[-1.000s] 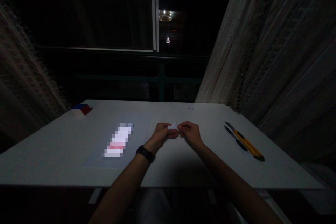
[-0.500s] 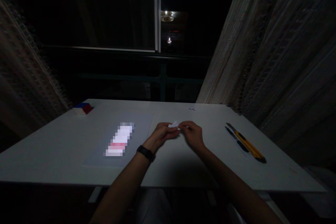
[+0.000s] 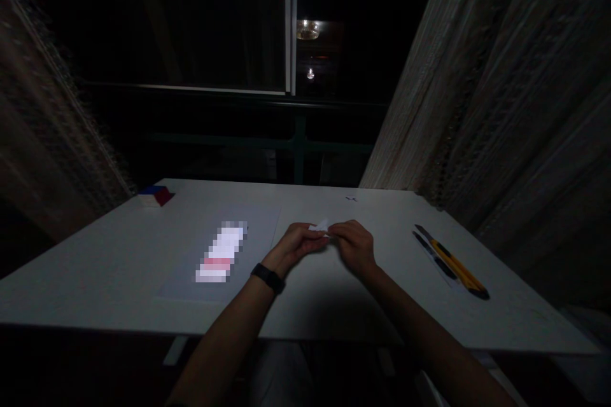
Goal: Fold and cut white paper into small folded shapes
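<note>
Above the middle of the white table, a small piece of folded white paper is held between my two hands. My left hand, with a black band on its wrist, grips the paper from the left, thumb on top. The fingers of my right hand pinch the paper's right side. Both hands partly cover the paper, and the dim light hides its exact folds.
A lit phone with a blurred screen lies on a white sheet at left. A block in blue, red and white sits at the far left corner. On the right lie a yellow cutter knife and a black pen-like tool. Small dark scraps are near the back edge.
The whole view has shifted slightly, so things appear a little further right. My right hand's fingers have turned slightly at the paper; both hands keep hold of it.
</note>
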The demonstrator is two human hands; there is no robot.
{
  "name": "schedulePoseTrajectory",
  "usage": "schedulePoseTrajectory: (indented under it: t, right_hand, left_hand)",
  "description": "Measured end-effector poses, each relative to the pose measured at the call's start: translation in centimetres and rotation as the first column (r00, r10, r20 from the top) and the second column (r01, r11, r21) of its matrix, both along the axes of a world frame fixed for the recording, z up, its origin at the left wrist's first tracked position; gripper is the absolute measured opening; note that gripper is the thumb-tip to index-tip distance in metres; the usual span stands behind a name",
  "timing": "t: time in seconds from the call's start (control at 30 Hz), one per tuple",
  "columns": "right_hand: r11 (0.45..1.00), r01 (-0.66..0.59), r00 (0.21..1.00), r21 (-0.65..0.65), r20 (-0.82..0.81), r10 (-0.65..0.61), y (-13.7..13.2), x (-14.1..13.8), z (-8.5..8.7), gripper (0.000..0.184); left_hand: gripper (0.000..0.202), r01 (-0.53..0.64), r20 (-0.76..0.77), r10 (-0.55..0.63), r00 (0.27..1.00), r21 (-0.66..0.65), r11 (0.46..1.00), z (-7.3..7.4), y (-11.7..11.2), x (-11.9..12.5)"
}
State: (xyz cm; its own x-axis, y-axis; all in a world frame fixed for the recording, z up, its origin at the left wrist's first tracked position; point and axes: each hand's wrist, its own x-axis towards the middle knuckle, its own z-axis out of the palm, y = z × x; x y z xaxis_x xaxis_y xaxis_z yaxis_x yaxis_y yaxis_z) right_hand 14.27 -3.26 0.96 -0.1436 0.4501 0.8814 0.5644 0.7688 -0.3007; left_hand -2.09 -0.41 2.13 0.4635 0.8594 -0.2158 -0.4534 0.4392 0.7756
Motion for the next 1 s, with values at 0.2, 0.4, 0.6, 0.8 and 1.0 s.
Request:
schedulePoseTrajectory:
  t: [0.2, 0.4, 0.6, 0.8, 1.0]
  right_hand:
    - [0.998, -0.028, 0.997, 0.052, 0.07, 0.024, -0.2, 0.3, 0.1, 0.021]
    - [1.0, 0.009, 0.996, -0.013, 0.086, -0.008, -0.4, 0.2, 0.2, 0.023]
    - [0.998, 0.037, 0.998, -0.048, 0.044, -0.035, -0.5, -0.3, 0.4, 0.019]
    - [0.986, 0.117, 0.986, -0.118, -0.102, -0.129, -0.6, -1.1, 0.2, 0.012]
    - [0.985, 0.089, 0.975, -0.149, -0.189, -0.117, -0.9, -1.2, 0.1, 0.009]
  left_hand:
    - [0.015, 0.04, 0.038, -0.04, 0.999, -0.018, 0.999, 0.3, -0.3, -0.2]
    - [0.013, 0.066, 0.041, -0.066, 0.997, 0.007, 0.998, 0.5, -0.3, -0.3]
    - [0.014, 0.05, -0.032, -0.047, 0.998, 0.1, 0.994, 0.1, -0.2, -0.3]
    - [0.014, 0.003, -0.071, 0.005, 0.997, 0.117, 0.993, 0.1, -0.3, -0.2]
    - [0.014, 0.051, 0.012, -0.052, 0.999, 0.034, 0.998, 0.4, -0.2, -0.4]
